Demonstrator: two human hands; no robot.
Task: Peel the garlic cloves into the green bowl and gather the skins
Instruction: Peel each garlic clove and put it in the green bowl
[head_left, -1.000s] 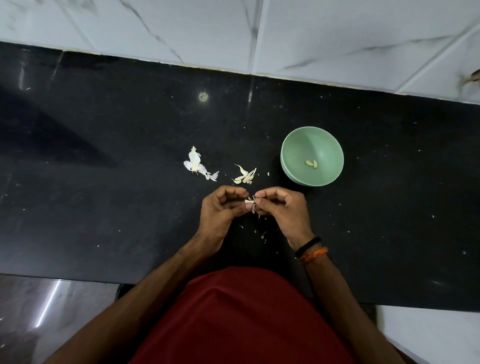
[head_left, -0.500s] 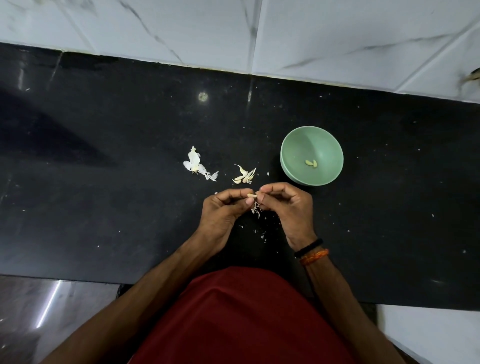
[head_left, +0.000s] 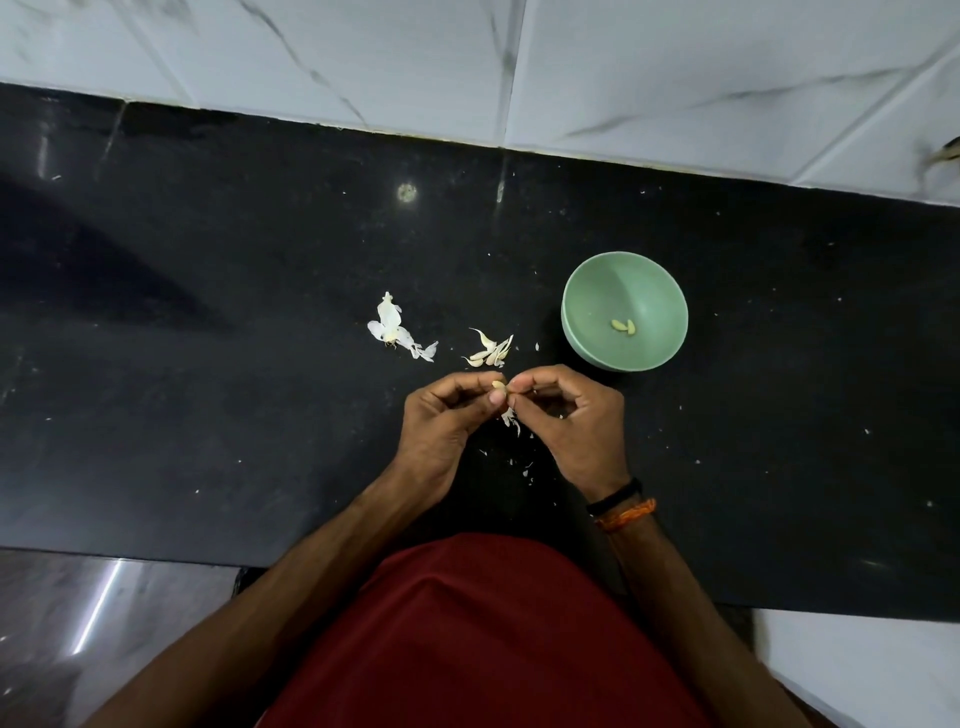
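My left hand (head_left: 447, 415) pinches a small pale garlic clove (head_left: 498, 385) between thumb and forefinger above the black counter. My right hand (head_left: 566, 410) meets it fingertip to fingertip and pinches the clove's skin; loose skin (head_left: 510, 417) hangs below between both hands. The green bowl (head_left: 587, 291) stands just up and right of my right hand, with two peeled cloves (head_left: 623, 326) inside. A small cluster of unpeeled cloves (head_left: 489, 349) lies right above my hands. A white pile of papery skins (head_left: 395, 330) lies further left.
Tiny skin flakes (head_left: 519, 462) are scattered on the black counter (head_left: 208, 364) under my hands. The white marble-tiled wall (head_left: 519, 67) runs along the counter's far edge. The counter's near edge sits at my waist.
My hands have lifted slightly toward the clove cluster. More of the bare clove shows between my fingertips, and the skin now hangs lower beneath it.
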